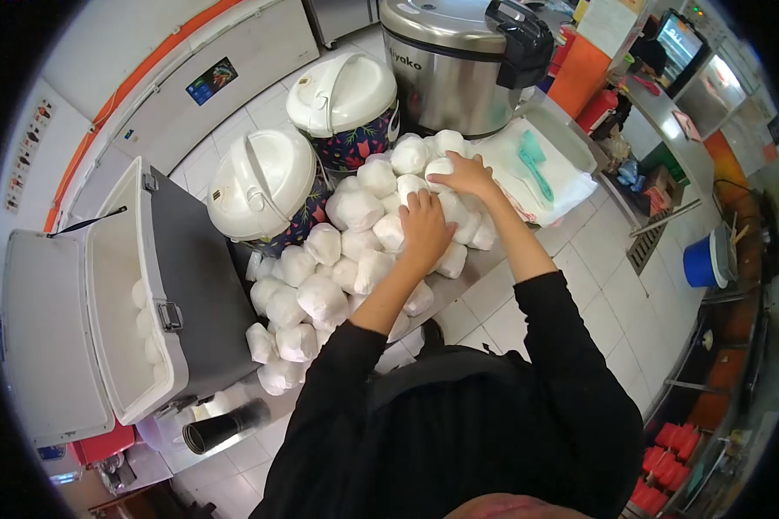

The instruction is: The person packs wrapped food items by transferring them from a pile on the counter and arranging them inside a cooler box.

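A large heap of round white wrapped bundles (323, 299) lies on a metal table in front of me. My left hand (424, 227) rests on a bundle near the middle of the heap, its fingers curved over the top. To its right, my right hand (466, 176) is curled over another bundle near the heap's back right. Both hands touch the bundles from above, fingers apart from each other. More white bundles (147, 324) show inside the open cooler box (201, 285) at the left.
Two lidded pots with floral sides (262, 184) (342, 93) stand behind the heap. A large steel cooker (454, 86) is at the back. A white cloth (528, 173) with a green item (537, 169) lies at the right. A black cup (212, 432) lies front left.
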The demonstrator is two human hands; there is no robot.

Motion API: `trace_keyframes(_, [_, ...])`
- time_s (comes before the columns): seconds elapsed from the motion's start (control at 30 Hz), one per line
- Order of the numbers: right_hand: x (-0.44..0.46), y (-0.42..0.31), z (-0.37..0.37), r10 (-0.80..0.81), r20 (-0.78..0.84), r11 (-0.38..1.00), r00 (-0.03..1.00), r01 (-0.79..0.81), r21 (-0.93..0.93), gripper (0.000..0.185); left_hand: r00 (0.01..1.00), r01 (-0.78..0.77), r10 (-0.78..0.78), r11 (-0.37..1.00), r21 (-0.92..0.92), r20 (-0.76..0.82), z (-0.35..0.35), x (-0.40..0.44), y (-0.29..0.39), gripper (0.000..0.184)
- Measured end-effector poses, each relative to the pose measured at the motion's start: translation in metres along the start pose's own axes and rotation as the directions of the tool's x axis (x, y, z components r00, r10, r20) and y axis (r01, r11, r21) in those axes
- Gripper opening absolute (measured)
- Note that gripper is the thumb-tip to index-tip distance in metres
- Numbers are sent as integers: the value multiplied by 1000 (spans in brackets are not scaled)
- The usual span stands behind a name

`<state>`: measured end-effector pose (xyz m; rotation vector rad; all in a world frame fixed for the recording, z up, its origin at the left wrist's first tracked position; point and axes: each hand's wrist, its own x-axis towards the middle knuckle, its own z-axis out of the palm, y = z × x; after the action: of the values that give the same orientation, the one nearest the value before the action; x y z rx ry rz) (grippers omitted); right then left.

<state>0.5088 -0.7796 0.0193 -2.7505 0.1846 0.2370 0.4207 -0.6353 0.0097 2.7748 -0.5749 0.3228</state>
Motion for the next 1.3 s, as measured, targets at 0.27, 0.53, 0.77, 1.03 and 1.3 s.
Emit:
trace_keyframes(0.27, [18,11,17,-208,-135,855,969,247,455,96,998,42,-47,993,-108,-43,16,5,16,62])
trace_keyframes(0.53, [-35,9,-40,-311,-32,-287,950,-62,956,60,976,186,-208,632,-752,66,-11,-13,20,56])
trace_keyframes(0.77, [-117,-78,-86,-545,-280,281,790,487,827,62,916,153,-291,-381,-912,276,-92,-48,-30,50])
trace_keyframes(1.03, [-170,-241,-81,-942,-166,193,291,878,438,70,852,-195,-499,-23,-981,-158,-212,-143,-104,75])
trace_keyframes(1.3, [-219,-467,-84,-948,225,-11,-224,731,682,79,697,-152,-634,328,-933,-336,-353,-243,-208,73])
